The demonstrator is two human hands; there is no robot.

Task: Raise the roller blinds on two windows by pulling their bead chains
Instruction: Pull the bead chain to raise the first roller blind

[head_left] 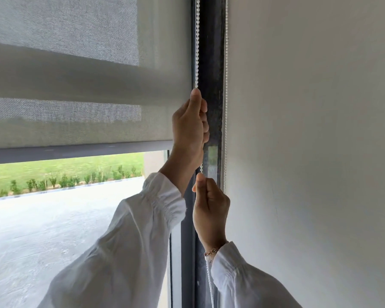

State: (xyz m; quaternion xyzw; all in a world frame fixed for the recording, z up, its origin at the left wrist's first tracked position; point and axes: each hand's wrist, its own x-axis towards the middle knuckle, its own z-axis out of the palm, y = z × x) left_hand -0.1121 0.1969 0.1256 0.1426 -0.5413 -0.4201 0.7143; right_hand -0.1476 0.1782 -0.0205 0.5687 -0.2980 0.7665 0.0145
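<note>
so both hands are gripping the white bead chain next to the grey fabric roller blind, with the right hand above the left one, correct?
Not quite. In the head view the left hand is the upper one on the white bead chain; the right hand grips below it, beside the grey fabric roller blind.

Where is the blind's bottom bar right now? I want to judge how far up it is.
In the head view the bottom bar crosses the left side, level with the left hand, with grass and paving visible below it.

Grey woven blind, white bead chain, white sleeves.
</note>
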